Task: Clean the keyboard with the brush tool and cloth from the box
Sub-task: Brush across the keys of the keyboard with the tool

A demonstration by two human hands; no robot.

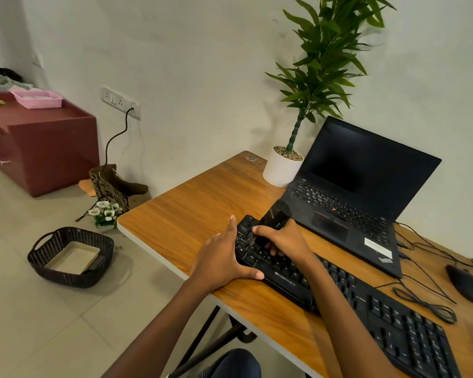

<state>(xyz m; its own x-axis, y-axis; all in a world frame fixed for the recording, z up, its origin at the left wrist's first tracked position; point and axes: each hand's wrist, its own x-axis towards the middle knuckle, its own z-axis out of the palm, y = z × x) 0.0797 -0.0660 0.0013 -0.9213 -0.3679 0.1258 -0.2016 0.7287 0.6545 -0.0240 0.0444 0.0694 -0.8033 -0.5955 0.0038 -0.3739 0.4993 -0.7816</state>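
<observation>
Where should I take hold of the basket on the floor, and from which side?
Grip the loop handle at the end of the basket away from the table, coming from above. The basket stands upright on the floor, and the handle arches above the rim, leaving room for fingers. A beige tray lies inside, so keep it level.
</observation>
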